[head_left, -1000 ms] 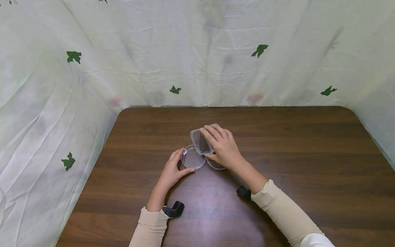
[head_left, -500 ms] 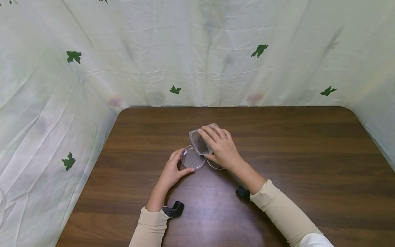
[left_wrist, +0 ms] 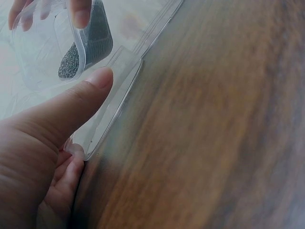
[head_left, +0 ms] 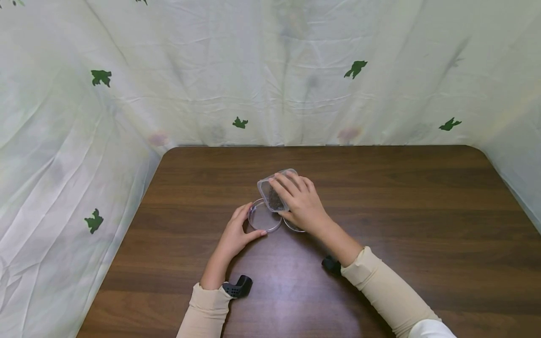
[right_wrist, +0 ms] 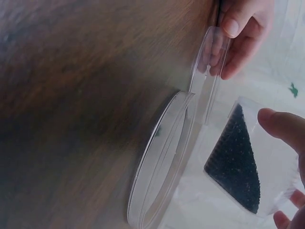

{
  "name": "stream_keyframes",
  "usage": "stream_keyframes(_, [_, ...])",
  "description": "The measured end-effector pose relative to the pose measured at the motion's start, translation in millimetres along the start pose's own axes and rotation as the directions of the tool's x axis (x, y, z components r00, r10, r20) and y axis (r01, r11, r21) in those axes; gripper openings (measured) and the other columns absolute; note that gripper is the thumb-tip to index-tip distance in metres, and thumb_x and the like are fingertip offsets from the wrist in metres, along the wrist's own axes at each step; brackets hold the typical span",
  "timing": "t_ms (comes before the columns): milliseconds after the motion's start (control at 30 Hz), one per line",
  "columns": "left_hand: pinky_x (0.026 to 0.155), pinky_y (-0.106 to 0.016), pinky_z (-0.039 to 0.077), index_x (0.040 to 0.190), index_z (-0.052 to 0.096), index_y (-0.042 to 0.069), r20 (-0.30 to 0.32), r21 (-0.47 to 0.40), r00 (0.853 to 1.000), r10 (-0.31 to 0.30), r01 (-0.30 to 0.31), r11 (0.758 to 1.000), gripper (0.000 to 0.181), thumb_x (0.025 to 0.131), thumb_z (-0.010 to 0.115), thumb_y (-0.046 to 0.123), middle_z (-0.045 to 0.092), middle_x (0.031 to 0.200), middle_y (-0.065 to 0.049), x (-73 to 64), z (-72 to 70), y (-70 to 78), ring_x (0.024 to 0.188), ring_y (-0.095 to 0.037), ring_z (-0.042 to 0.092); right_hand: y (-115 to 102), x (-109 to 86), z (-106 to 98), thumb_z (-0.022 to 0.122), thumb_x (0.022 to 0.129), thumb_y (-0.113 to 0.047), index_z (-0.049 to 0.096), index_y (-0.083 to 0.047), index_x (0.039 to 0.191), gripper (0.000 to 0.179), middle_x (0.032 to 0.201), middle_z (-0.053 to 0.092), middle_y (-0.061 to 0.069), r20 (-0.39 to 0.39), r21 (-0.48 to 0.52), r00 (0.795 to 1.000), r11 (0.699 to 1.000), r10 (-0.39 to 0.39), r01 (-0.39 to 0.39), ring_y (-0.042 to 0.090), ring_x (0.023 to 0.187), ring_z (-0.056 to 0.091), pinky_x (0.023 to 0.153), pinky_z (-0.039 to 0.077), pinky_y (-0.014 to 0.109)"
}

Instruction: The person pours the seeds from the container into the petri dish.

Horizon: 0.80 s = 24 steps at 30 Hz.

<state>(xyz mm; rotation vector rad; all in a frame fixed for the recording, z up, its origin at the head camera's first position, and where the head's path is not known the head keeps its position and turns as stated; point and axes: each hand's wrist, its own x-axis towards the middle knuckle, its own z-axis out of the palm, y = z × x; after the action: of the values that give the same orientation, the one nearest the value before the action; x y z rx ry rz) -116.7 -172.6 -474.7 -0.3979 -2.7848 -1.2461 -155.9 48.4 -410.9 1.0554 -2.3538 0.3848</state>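
Observation:
My left hand (head_left: 235,236) holds a clear round petri dish (head_left: 264,218) on the table, thumb at the near side and fingers at the far left. A clear plastic tub (head_left: 265,190) is gripped by my right hand (head_left: 307,205), tilted toward that dish. Dark fine grains (right_wrist: 236,160) are heaped along one side within the tub, which is held off the table in the right wrist view. Beside the first dish, a second clear round dish (right_wrist: 157,164) stands on the table, partly hidden below my right hand in the head view. Any grains inside the first dish are too small to tell.
The brown wooden table (head_left: 401,202) spreads out around both hands. Behind it hangs a pale cloth (head_left: 190,70) with green bird-like shapes. A black wrist camera (head_left: 238,287) sits at the left wrist and another black camera (head_left: 331,265) at the right.
The right hand and the tub have shifted slightly to the left over the first petri dish. The left hand and both dishes stay where they were.

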Motion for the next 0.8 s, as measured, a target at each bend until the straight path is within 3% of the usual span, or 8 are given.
stream_keyframes(800, [0.096,-0.045,0.033,0.134,0.036,-0.003,-0.012,0.0,1.0,0.015,-0.015,1.0,0.087,0.065,0.08,0.028,0.04,0.131,-0.019,0.9,1.6,-2.9,0.117,-0.03,0.041,-2.0,1.5,3.4,0.082,0.061,-0.032,0.036,-0.012,0.136,0.09,0.136,0.037,0.008,-0.02,-0.061,1.0,0.998,-0.013,0.012,0.03,0.124,0.031,0.096,0.028,0.045])
